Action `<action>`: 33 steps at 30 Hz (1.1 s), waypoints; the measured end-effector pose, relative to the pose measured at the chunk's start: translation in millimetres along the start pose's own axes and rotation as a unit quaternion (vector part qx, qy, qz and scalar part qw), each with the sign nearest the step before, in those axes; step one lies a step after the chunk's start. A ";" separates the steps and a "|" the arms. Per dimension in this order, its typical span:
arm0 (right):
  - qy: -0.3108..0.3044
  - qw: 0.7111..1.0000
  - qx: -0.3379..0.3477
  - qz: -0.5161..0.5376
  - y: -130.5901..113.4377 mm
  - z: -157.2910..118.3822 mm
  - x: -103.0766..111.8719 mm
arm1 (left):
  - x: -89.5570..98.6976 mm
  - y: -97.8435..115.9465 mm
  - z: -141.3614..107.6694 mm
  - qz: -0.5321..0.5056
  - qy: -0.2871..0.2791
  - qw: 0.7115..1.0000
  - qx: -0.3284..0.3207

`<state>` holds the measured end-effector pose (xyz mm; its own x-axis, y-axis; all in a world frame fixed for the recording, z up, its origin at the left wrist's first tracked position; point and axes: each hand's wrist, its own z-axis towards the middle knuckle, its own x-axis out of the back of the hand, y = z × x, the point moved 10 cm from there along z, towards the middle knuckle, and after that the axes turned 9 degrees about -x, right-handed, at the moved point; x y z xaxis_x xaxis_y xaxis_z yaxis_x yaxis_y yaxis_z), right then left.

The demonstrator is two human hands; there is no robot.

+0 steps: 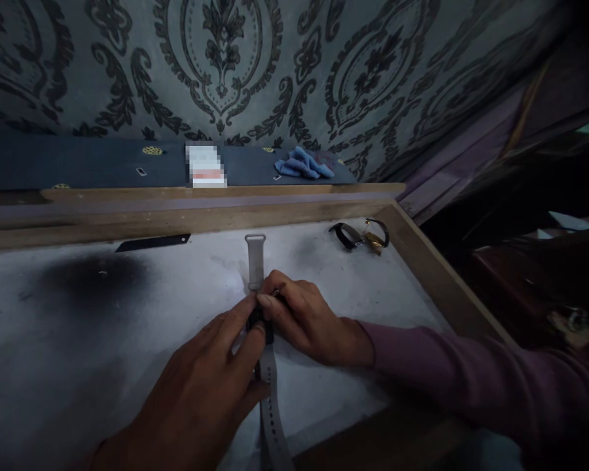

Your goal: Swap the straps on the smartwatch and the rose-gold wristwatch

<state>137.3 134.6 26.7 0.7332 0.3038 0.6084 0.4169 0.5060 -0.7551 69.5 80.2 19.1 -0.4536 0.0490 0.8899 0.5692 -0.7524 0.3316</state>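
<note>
A wristwatch with a dark case (269, 332) and a grey strap lies on the white work surface (319, 399). Its short strap piece with a loop at the end (256, 260) points away from me. The long strap piece with holes (273, 405) runs toward me. With thumb and fingers, my left hand (211, 373) is closed on the case and covers much of it. At the case's far end, where the short strap meets it, my right hand (307, 317) pinches a small thin tool (277, 290). The tool's tip and exact kind are hidden by the fingers.
A black blade (153, 243) lies near the back wooden rim (226, 217). At the back right sits a dark-strapped watch with gold parts (373, 242). The ledge behind holds a blue cloth (304, 163) and a blurred-out card (206, 165). A wooden edge (436, 281) borders the right side.
</note>
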 end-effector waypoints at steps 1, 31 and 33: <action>-0.001 1.000 -0.001 0.005 0.4 0.1 0.1 | 0.4 0.5 0.3 0.001 0.001 1.000 -0.002; -0.017 1.000 0.002 -0.005 1.8 0.0 -4.9 | -1.7 -1.6 -1.5 -0.037 -0.011 0.999 0.014; -0.016 1.000 -0.003 -0.005 2.2 0.2 -4.6 | -1.4 -1.0 -1.6 -0.035 -0.012 0.999 0.009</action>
<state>134.8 134.5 22.3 0.7116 0.3250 0.6229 0.4270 0.5040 -0.7508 68.6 79.8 17.0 -0.4755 0.1164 0.8719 0.5497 -0.7345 0.3979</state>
